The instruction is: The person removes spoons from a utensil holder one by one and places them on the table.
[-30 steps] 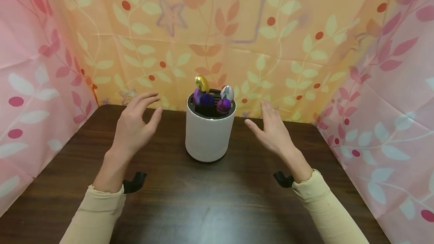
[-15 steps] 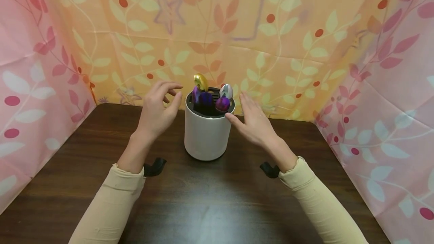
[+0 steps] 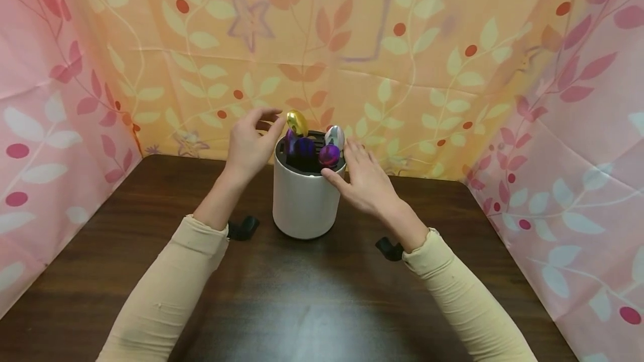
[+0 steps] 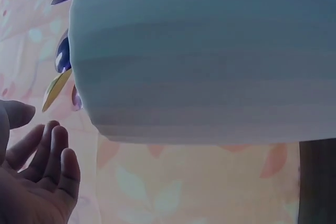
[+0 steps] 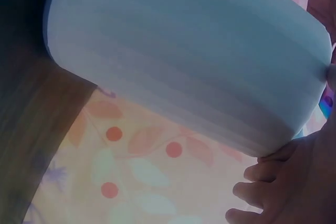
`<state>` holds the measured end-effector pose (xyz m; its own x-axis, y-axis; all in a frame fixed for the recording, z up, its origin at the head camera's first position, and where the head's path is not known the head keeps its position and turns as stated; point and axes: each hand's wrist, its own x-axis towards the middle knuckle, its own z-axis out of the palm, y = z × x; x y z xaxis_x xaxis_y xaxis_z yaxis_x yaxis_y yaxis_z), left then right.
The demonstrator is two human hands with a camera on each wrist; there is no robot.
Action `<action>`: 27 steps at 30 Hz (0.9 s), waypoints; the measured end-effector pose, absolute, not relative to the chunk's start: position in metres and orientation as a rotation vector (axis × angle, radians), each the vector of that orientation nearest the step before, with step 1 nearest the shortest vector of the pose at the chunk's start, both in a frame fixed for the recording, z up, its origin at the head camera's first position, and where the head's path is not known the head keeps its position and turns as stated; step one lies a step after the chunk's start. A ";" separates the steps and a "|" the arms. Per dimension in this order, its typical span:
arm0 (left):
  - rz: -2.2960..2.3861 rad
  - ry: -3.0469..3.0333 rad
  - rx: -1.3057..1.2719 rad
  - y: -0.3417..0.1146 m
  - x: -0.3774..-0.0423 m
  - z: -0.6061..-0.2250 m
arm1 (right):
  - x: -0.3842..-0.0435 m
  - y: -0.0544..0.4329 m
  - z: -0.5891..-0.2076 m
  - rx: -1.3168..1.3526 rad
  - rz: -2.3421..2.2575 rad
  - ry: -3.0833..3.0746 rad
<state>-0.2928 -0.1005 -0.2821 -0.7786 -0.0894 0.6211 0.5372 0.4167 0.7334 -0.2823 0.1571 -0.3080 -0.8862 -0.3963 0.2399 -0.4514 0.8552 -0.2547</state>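
A white round utensil holder (image 3: 304,205) with a black slotted top stands upright on the table. Shiny spoon heads stick out of it: a gold one (image 3: 297,123), a silver one (image 3: 335,137) and several purple ones (image 3: 329,155). My left hand (image 3: 253,144) is at the holder's upper left, its fingertips close to the gold spoon. In the left wrist view a small gap shows between the thumb and fingers and the gold spoon (image 4: 56,89). My right hand (image 3: 369,180) rests against the holder's right rim with extended fingers, the thumb at the front edge.
The dark wooden table (image 3: 302,306) reaches back to a yellow patterned cloth (image 3: 427,71). Pink patterned cloths (image 3: 568,172) close off both sides. Black wrist pieces (image 3: 244,228) stick out from the beige sleeves.
Both hands have moved inward to the holder. My left hand has come up close to the gold spoon, and my right hand now touches the rim. The holder stays in place.
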 end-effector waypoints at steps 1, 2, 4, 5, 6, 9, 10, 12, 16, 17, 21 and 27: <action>-1.407 -2.105 -0.361 -0.100 -0.294 -0.281 | -0.282 0.157 -0.308 0.655 0.453 -2.856; -1.426 -2.123 -0.345 -0.099 -0.295 -0.279 | -0.282 0.157 -0.308 0.652 0.449 -2.861; -1.466 -2.153 -0.310 -0.097 -0.296 -0.276 | -0.282 0.156 -0.308 0.646 0.450 -2.870; -1.485 -2.166 -0.295 -0.096 -0.296 -0.274 | -0.282 0.156 -0.308 0.643 0.447 -2.876; -1.505 -2.171 -0.288 -0.095 -0.297 -0.273 | -0.282 0.156 -0.308 0.641 0.440 -2.878; -1.538 -2.189 -0.294 -0.093 -0.299 -0.270 | -0.282 0.156 -0.307 0.640 0.424 -2.879; -1.545 -2.194 -0.302 -0.093 -0.300 -0.269 | -0.282 0.156 -0.307 0.642 0.418 -2.879; -1.553 -2.212 -0.317 -0.092 -0.301 -0.268 | -0.282 0.157 -0.307 0.646 0.406 -2.877; -1.569 -2.261 -0.321 -0.091 -0.300 -0.264 | -0.281 0.156 -0.308 0.654 0.395 -2.876; -1.580 -2.268 -0.320 -0.091 -0.300 -0.263 | -0.281 0.156 -0.307 0.654 0.391 -2.876; -1.651 -2.266 -0.319 -0.090 -0.302 -0.259 | -0.280 0.156 -0.306 0.659 0.386 -2.877; -1.781 -2.188 -0.355 -0.090 -0.305 -0.255 | -0.280 0.157 -0.305 0.662 0.400 -2.872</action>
<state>-0.3046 -0.0897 -0.2554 -0.9254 0.0037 0.3789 0.3717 0.2026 0.9060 -0.2796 0.1569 -0.3048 -0.8876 -0.4047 0.2200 -0.4494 0.8656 -0.2208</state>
